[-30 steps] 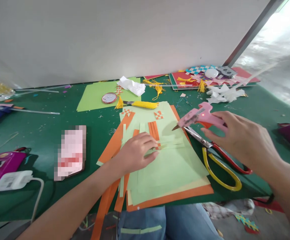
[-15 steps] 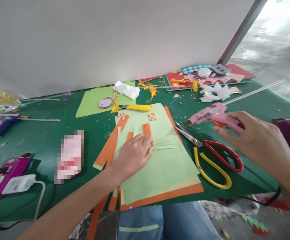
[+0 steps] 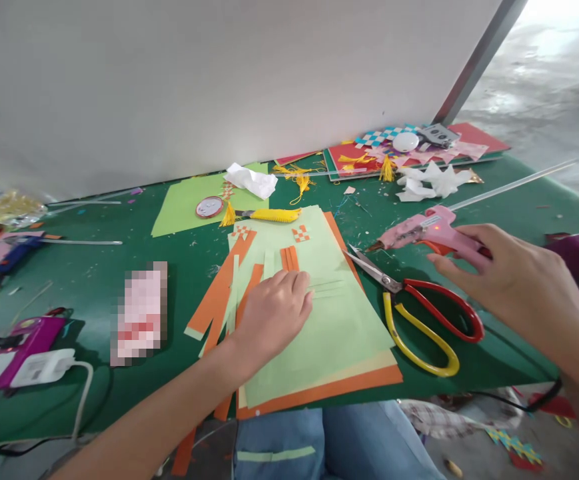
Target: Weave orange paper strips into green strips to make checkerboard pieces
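On the green bench (image 3: 119, 280), the right hand (image 3: 514, 287), closed around the pink glue gun (image 3: 432, 233), has drawn it right of the light-green paper stack (image 3: 334, 327), off the woven strips that the flat, open left hand (image 3: 274, 313) now presses down.

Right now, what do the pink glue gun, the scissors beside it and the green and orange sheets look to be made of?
The pink glue gun under the right hand looks like moulded plastic, smooth and faintly glossy. The scissors have bright metal blades; their red and yellow loops seem plastic-coated. The green and orange sheets under the left hand look like matte paper or thin card: flat, cut into strips.
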Demonstrator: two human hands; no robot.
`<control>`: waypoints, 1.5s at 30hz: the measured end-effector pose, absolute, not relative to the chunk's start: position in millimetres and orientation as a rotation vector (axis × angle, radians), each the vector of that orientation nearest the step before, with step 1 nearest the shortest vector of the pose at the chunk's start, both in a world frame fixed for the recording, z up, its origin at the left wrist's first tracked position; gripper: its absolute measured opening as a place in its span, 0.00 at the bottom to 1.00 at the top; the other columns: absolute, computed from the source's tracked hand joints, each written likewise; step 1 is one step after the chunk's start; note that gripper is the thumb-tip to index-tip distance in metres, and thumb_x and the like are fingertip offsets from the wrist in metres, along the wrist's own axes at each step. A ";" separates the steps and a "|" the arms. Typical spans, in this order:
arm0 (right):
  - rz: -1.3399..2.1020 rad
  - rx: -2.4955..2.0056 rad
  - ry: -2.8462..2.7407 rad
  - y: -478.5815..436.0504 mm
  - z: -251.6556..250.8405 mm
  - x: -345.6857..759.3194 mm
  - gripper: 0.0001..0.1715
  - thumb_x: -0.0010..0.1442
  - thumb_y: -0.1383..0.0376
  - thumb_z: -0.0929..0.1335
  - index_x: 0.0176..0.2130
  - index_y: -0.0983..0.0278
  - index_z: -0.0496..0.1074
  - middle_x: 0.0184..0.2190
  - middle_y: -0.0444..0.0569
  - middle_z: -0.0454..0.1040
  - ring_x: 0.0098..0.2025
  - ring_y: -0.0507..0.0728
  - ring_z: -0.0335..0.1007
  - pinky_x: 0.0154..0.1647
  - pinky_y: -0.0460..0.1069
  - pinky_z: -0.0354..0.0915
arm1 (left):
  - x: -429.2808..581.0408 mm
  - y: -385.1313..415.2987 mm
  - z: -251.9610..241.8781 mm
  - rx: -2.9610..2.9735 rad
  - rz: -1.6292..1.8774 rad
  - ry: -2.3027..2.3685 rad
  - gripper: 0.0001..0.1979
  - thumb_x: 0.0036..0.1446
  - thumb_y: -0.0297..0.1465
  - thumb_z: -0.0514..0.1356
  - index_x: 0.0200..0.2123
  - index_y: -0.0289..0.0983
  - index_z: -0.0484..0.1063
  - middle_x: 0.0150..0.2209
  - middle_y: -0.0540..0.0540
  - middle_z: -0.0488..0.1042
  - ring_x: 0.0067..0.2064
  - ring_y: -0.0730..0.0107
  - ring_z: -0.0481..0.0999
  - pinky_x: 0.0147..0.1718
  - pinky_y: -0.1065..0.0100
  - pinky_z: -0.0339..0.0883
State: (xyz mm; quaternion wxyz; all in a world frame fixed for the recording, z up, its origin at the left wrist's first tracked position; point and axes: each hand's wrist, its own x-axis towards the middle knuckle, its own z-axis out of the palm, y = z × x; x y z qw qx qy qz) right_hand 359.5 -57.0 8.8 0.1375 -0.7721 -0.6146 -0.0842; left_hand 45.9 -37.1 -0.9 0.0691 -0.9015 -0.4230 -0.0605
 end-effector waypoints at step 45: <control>-0.262 -2.137 -1.863 -56.7 11.0 342.4 0.29 0.53 0.40 0.61 0.43 0.57 0.66 0.29 0.47 0.75 0.27 0.63 0.72 0.26 0.51 0.60 | 10.1 -9.6 3.7 -2.805 -0.311 -0.589 0.11 0.64 0.21 0.51 0.45 0.34 0.69 0.31 0.47 0.78 0.32 0.68 0.77 0.29 0.67 0.68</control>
